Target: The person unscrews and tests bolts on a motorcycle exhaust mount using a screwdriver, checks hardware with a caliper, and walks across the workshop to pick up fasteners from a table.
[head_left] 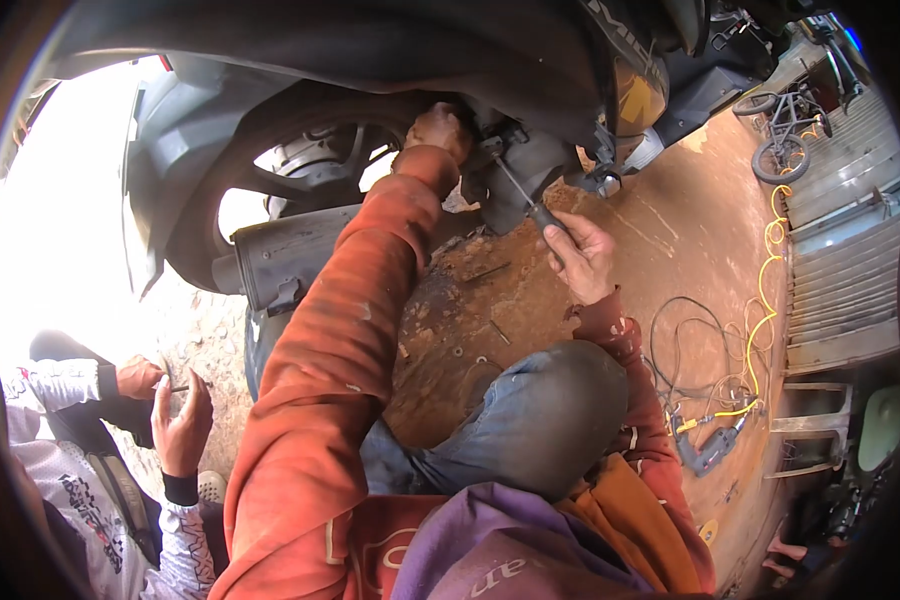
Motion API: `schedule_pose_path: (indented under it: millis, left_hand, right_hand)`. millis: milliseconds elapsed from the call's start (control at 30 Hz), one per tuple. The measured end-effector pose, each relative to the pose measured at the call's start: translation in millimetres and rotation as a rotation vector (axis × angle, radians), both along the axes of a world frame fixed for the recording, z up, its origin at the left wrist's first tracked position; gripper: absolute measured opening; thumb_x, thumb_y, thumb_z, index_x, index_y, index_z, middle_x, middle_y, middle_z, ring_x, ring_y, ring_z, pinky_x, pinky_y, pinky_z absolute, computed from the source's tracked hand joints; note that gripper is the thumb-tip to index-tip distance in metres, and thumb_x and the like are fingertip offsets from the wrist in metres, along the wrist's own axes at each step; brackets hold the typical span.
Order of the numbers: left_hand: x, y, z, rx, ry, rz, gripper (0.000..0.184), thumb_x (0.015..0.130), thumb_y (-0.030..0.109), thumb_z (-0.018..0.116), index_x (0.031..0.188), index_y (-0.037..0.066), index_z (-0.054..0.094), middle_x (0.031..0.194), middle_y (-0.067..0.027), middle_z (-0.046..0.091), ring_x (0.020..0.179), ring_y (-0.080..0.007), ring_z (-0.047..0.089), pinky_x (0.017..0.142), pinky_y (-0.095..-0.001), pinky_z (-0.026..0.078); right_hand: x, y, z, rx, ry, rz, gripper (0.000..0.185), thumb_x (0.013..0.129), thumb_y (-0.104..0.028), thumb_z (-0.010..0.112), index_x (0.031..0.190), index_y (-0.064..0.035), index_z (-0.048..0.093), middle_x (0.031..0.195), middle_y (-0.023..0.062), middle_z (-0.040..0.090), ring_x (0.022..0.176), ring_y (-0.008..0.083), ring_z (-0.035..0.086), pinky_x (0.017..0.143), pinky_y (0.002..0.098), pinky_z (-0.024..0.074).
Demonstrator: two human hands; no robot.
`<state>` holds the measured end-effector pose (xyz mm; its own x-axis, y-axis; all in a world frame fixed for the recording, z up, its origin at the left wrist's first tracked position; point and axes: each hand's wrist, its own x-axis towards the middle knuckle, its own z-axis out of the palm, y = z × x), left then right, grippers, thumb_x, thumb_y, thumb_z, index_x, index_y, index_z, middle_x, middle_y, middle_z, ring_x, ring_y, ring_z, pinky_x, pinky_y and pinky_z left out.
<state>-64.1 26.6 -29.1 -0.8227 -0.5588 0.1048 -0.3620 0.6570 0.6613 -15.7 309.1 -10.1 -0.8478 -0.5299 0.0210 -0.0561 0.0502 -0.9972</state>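
My right hand (582,257) is closed round the dark handle of a screwdriver (517,184). The metal shaft points up and left, with its tip against a part under the motorcycle (560,60). My left arm, in an orange sleeve, reaches up beside the rear wheel (210,190). At its end, my left hand (437,135) is curled in under the dark bodywork, close to the wheel; whatever its fingers hold is hidden. The muffler (295,258) lies left of my left forearm.
A co-worker (80,500) at the lower left holds a thin dark object between both hands. Small parts lie on the brown ground (470,300) before my knee. At right are a yellow coiled hose (770,290), a power tool (712,450), a small bicycle (785,125) and a chair (820,425).
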Motion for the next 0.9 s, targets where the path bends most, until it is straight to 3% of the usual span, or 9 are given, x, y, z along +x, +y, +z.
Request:
schedule_pose_path:
  millis: [133, 200, 333, 433, 600, 700, 767, 867, 900]
  left_hand:
    - [8, 3, 12, 0.014, -0.038, -0.036, 0.032, 0.086, 0.023, 0.055, 0.111, 0.008, 0.067, 0.117, -0.0184, 0.065, 0.112, -0.0349, 0.061, 0.096, -0.0412, 0.050]
    - [0, 1, 7, 0.093, -0.045, 0.025, 0.032, 0.085, 0.023, 0.056, 0.111, 0.007, 0.066, 0.119, -0.0182, 0.064, 0.113, -0.0345, 0.061, 0.097, -0.0410, 0.050]
    - [1, -3, 2, -0.026, 0.009, -0.082, 0.033, 0.082, 0.020, 0.060, 0.111, 0.007, 0.067, 0.119, -0.0200, 0.064, 0.111, -0.0350, 0.062, 0.094, -0.0410, 0.051]
    - [-5, -5, -5, -0.113, 0.019, -0.078, 0.032, 0.081, 0.020, 0.061, 0.109, 0.006, 0.067, 0.115, -0.0201, 0.065, 0.110, -0.0354, 0.062, 0.092, -0.0411, 0.052]
    - [-5, -5, -6, -0.018, 0.043, -0.013, 0.029, 0.077, 0.022, 0.058, 0.100, 0.007, 0.071, 0.104, -0.0214, 0.067, 0.099, -0.0406, 0.063, 0.085, -0.0467, 0.052]
    - [-1, -4, -4, -0.073, 0.058, -0.064, 0.028, 0.078, 0.022, 0.057, 0.098, 0.007, 0.071, 0.103, -0.0214, 0.067, 0.099, -0.0405, 0.063, 0.084, -0.0468, 0.052]
    - [-5, -10, -8, -0.090, 0.012, -0.095, 0.035, 0.080, 0.025, 0.059, 0.105, 0.002, 0.067, 0.108, -0.0214, 0.067, 0.105, -0.0356, 0.064, 0.091, -0.0413, 0.052]
    - [-11, -18, -18, 0.016, 0.038, -0.118, 0.037, 0.081, 0.027, 0.058, 0.107, 0.002, 0.067, 0.111, -0.0205, 0.066, 0.107, -0.0357, 0.063, 0.093, -0.0413, 0.051]
    - [-13, -17, -22, 0.020, 0.031, -0.119, 0.037, 0.081, 0.027, 0.058, 0.107, 0.002, 0.067, 0.111, -0.0205, 0.066, 0.107, -0.0357, 0.063, 0.093, -0.0413, 0.051]
  right_hand:
    - [11, -9, 0, 0.171, 0.627, -0.145, 0.026, 0.093, -0.009, 0.062, 0.117, 0.0018, 0.063, 0.082, 0.0067, 0.066, 0.053, 0.0030, 0.047, 0.046, 0.0181, 0.0350]
    - [5, -1, 10, -0.131, -0.319, -0.007, 0.027, 0.093, -0.012, 0.063, 0.116, 0.0023, 0.062, 0.082, 0.0069, 0.066, 0.059, 0.0077, 0.055, 0.053, 0.0208, 0.0433]
    - [6, 0, 0, -0.050, -0.175, 0.002, 0.027, 0.092, -0.014, 0.064, 0.115, 0.0009, 0.062, 0.087, 0.0080, 0.067, 0.072, 0.0124, 0.061, 0.062, 0.0273, 0.0498]
    - [12, -6, -1, 0.367, 0.957, -0.142, 0.029, 0.086, -0.010, 0.067, 0.115, -0.0051, 0.064, 0.100, 0.0155, 0.064, 0.085, 0.0306, 0.065, 0.069, 0.0399, 0.0526]
    - [21, -8, -3, 0.636, 1.279, -0.224, 0.031, 0.084, -0.006, 0.068, 0.115, -0.0044, 0.065, 0.094, 0.0141, 0.059, 0.083, 0.0302, 0.062, 0.070, 0.0363, 0.0496]
    - [12, -8, -11, 0.292, 1.011, -0.178, 0.030, 0.086, -0.006, 0.067, 0.115, -0.0037, 0.064, 0.096, 0.0143, 0.064, 0.074, 0.0260, 0.064, 0.059, 0.0349, 0.0496]
    - [7, -5, -13, -0.005, 0.074, -0.085, 0.031, 0.088, -0.007, 0.067, 0.117, 0.0024, 0.062, 0.086, 0.0108, 0.066, 0.060, 0.0134, 0.058, 0.051, 0.0262, 0.0438]
    - [-3, -1, -11, -0.040, 0.009, -0.023, 0.033, 0.090, -0.010, 0.066, 0.118, 0.0069, 0.060, 0.081, 0.0095, 0.066, 0.054, 0.0056, 0.051, 0.048, 0.0206, 0.0384]
    - [0, 0, 9, -0.093, -0.236, 0.032, 0.034, 0.092, -0.012, 0.065, 0.118, 0.0077, 0.060, 0.085, 0.0125, 0.067, 0.054, 0.0069, 0.052, 0.048, 0.0211, 0.0394]
